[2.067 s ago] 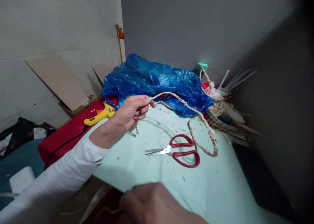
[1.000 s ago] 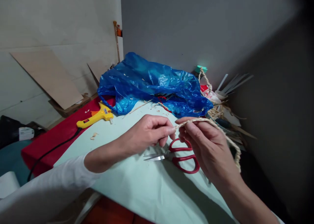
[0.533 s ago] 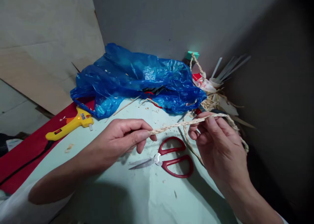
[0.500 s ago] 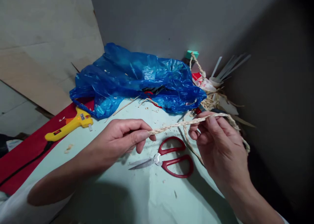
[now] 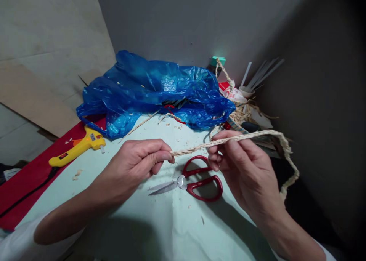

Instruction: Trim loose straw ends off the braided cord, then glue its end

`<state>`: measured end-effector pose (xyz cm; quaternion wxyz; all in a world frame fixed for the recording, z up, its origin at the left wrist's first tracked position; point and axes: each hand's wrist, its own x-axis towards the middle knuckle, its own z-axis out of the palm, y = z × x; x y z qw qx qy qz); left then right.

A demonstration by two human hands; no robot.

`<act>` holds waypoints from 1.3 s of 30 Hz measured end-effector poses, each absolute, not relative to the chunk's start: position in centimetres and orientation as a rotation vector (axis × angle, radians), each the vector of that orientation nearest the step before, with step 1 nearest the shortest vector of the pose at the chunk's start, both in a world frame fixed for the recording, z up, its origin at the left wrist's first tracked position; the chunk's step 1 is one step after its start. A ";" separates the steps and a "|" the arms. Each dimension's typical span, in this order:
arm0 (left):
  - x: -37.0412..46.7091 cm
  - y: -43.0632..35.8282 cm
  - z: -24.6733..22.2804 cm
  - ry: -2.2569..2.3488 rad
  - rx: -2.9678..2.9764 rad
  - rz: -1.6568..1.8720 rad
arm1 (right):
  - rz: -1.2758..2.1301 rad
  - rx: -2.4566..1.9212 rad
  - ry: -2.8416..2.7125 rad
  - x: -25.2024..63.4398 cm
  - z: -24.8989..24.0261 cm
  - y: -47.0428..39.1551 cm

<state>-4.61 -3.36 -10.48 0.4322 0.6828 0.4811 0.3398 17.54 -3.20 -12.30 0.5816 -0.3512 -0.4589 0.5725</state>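
Above the pale green surface point(image 5: 185, 230), the left hand point(image 5: 140, 158) pinches a braided cord point(image 5: 191, 150) and the right hand point(image 5: 246, 165) clasps it farther along. Red-handled scissors point(image 5: 182, 182) lie beneath; a yellow glue gun point(image 5: 76, 149) rests at the left, and a blue plastic bag point(image 5: 151, 85) slumps before the grey wall point(image 5: 200, 21).

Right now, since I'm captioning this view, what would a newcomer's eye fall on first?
Probably the crumpled blue plastic bag, spread across the back of the work surface. Next comes the pale braided cord at the centre, held between the left hand and the right hand. Then the red-handled scissors lying below the cord, and the yellow glue gun at the picture's left.
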 end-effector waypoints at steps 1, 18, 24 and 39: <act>-4.6 -3.4 -10.5 1.206 1.731 0.844 | 1.346 -0.826 -1.091 17.5 -12.3 -3.3; -4.0 -2.7 -11.8 1.131 2.164 0.638 | 1.351 -0.912 -1.158 16.9 -13.7 -3.7; -6.2 -1.2 -11.9 1.463 2.465 0.619 | 1.230 -0.992 -1.033 17.6 -13.6 -2.7; -4.2 -3.5 -11.1 1.168 2.222 0.979 | 1.366 -1.011 -1.227 15.8 -12.8 -5.3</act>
